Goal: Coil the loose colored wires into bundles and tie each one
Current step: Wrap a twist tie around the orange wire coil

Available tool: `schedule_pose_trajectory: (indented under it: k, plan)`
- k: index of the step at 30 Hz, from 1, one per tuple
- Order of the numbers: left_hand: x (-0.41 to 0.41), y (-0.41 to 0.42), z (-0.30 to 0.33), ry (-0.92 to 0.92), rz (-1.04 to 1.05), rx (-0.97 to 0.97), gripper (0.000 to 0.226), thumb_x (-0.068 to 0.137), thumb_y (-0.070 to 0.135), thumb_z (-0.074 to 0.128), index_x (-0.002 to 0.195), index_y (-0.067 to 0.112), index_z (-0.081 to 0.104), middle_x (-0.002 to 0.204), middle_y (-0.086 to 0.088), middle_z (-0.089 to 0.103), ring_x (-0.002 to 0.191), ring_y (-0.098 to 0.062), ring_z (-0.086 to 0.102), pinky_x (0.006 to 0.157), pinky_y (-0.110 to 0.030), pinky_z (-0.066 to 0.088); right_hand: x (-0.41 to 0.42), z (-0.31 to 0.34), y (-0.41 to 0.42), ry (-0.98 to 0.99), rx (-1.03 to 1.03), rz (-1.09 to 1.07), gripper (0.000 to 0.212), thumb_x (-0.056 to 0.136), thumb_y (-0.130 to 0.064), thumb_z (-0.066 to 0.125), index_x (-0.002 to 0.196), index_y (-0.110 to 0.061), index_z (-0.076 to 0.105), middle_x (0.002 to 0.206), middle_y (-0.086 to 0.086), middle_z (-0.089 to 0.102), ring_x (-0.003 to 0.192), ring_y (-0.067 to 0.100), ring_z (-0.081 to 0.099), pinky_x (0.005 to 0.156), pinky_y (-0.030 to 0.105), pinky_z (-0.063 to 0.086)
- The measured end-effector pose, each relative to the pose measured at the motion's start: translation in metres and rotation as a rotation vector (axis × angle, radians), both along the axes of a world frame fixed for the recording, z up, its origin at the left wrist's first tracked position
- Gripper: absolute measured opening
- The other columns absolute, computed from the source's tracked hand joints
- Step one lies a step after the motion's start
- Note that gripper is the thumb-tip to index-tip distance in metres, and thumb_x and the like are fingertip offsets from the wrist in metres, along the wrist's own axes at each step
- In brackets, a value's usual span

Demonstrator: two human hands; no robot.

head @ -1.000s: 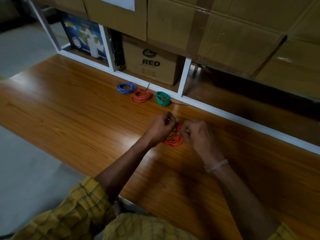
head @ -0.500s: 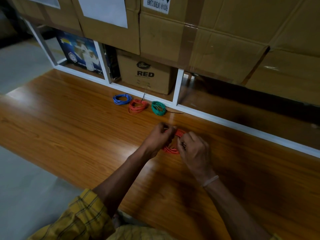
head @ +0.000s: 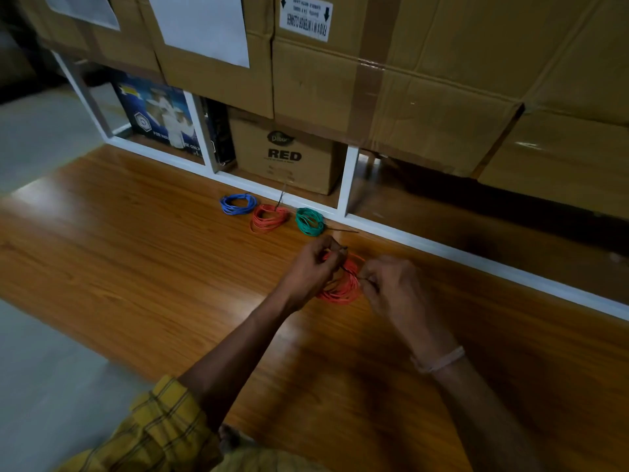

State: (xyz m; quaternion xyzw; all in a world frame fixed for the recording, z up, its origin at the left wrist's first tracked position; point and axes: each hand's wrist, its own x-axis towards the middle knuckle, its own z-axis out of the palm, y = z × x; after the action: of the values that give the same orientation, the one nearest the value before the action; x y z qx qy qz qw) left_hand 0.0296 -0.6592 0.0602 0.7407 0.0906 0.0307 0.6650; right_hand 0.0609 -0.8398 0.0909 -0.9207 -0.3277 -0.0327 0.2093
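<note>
An orange-red wire coil (head: 343, 288) lies on the wooden floor between my hands. A thin dark tie (head: 348, 270) crosses the coil. My left hand (head: 311, 267) pinches one end of the tie at the coil's far left edge. My right hand (head: 391, 287) pinches the other end at the coil's right side. Three more coils sit farther back in a row: a blue coil (head: 238, 203), an orange coil (head: 270, 218) and a green coil (head: 309, 221), each with a dark tie end sticking out or hidden.
A white shelf frame (head: 347, 195) runs along the back of the wooden floor (head: 136, 253). Cardboard boxes (head: 408, 80) fill the shelf above, with a smaller box marked RED (head: 284, 158) and a blue printed box (head: 160, 117) below. Grey floor (head: 41, 386) lies at left.
My hands have drawn slightly apart, stretching the dark tie across the orange-red coil. The view has tilted up, showing more of the boxes.
</note>
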Motion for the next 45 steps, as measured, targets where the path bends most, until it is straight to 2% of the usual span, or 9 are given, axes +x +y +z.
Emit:
schedule_pose_trajectory:
  k: [6,9,13,18,24,29,32,38,45]
  plan:
    - [-0.001,0.001,-0.001,0.0,-0.025,0.1,0.019,0.109,0.03,0.055,0.109,0.012,0.062,0.086,0.002,0.064,0.059,-0.001,0.056,0.051,-0.02,0.043,0.009,0.033,-0.009,0.151,0.051,-0.118,0.007,0.089,-0.014,0.077,0.087,-0.02,0.073,0.09,-0.006,0.068,0.081,0.005,0.062,0.063,0.013,0.043]
    - [-0.002,-0.001,0.001,0.002,-0.045,0.117,0.019,0.109,0.034,0.055,0.105,0.017,0.062,0.087,-0.003,0.064,0.057,-0.002,0.054,0.05,-0.022,0.041,0.014,0.036,-0.014,0.298,0.231,-0.147,0.008,0.09,-0.018,0.077,0.086,-0.022,0.072,0.089,-0.012,0.069,0.085,-0.001,0.063,0.066,0.012,0.042]
    - [-0.005,-0.005,0.005,-0.009,-0.07,0.055,0.022,0.11,0.032,0.056,0.105,0.012,0.062,0.082,-0.005,0.059,0.055,-0.004,0.048,0.048,-0.022,0.037,0.015,0.027,-0.015,0.531,0.587,-0.18,0.003,0.09,-0.019,0.077,0.091,-0.018,0.075,0.086,-0.001,0.077,0.084,0.012,0.072,0.071,0.021,0.054]
    - [-0.008,-0.009,0.008,0.002,-0.066,-0.008,0.024,0.11,0.027,0.056,0.107,0.005,0.063,0.066,0.011,0.055,0.052,-0.005,0.043,0.047,-0.024,0.034,0.015,0.017,-0.014,0.816,0.924,-0.232,0.018,0.087,-0.007,0.077,0.104,-0.005,0.073,0.09,0.005,0.078,0.084,0.017,0.072,0.073,0.031,0.053]
    - [-0.016,-0.008,0.011,-0.017,-0.047,-0.013,0.021,0.107,0.026,0.061,0.104,0.007,0.07,0.086,0.003,0.065,0.056,-0.009,0.043,0.048,-0.025,0.033,0.018,0.023,-0.014,0.7,0.931,-0.232,0.058,0.078,-0.005,0.085,0.125,-0.014,0.052,0.091,0.007,0.08,0.08,0.012,0.074,0.071,0.019,0.055]
    - [-0.018,-0.013,0.018,-0.059,0.015,-0.06,0.02,0.105,0.021,0.066,0.101,0.005,0.076,0.074,-0.003,0.06,0.054,-0.015,0.038,0.049,-0.027,0.029,0.007,0.031,-0.009,0.832,1.053,-0.121,0.03,0.084,-0.014,0.075,0.11,-0.001,0.065,0.088,0.007,0.074,0.077,0.012,0.067,0.068,0.027,0.047]
    - [-0.022,-0.015,0.02,-0.094,0.047,-0.106,0.02,0.105,0.014,0.065,0.118,0.004,0.077,0.064,0.011,0.054,0.051,-0.013,0.034,0.047,-0.025,0.028,-0.003,0.037,-0.009,0.853,1.068,-0.105,0.011,0.093,-0.012,0.067,0.099,-0.004,0.07,0.082,0.006,0.068,0.07,0.011,0.058,0.061,0.023,0.042]
    - [-0.033,-0.015,0.034,-0.172,0.04,-0.098,0.022,0.107,0.016,0.062,0.12,0.003,0.074,0.081,0.001,0.066,0.052,-0.007,0.044,0.047,-0.023,0.036,-0.024,0.056,-0.011,0.793,0.906,-0.187,0.015,0.098,-0.015,0.063,0.094,-0.004,0.073,0.074,0.004,0.066,0.065,0.011,0.055,0.057,0.022,0.041]
    - [-0.035,-0.026,0.044,-0.227,0.051,-0.06,0.021,0.108,0.02,0.061,0.118,0.009,0.075,0.09,-0.016,0.071,0.048,-0.005,0.044,0.046,-0.021,0.035,-0.038,0.068,-0.002,0.58,0.92,-0.269,0.016,0.095,-0.009,0.065,0.083,-0.003,0.073,0.062,0.0,0.06,0.052,0.002,0.054,0.05,0.013,0.042]
